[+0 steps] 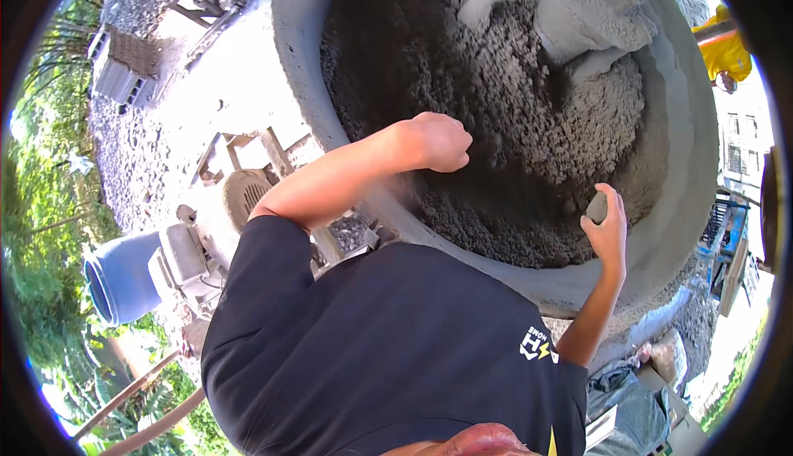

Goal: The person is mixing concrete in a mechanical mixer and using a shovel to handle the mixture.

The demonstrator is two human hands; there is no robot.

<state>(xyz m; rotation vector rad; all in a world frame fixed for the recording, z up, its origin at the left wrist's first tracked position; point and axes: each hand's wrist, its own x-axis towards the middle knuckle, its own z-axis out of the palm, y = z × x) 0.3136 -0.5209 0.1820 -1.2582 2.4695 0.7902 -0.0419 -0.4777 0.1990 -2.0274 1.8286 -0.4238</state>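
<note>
Below me is a large round mixer pan (301,51) with a pale, mortar-coated rim. Loose grey-brown concrete mix (611,109) lies heaped inside it, the left side in dark shade. A thickly caked mixing part (591,6) rises from the mix at the far right. My left hand (446,142) hangs over the pan's near left part, closed in a fist; whatever is inside it is hidden. Over the near right part, my right hand (610,229) is curled, with a small grey lump of concrete mix (596,206) between thumb and forefinger.
A motor (244,196) sits against the pan's left side, near a blue barrel (124,278). Concrete blocks (125,68) stand farther left on gravel. Someone in yellow (727,51) is beyond the right rim. Sacks and sheeting (632,406) lie at the near right.
</note>
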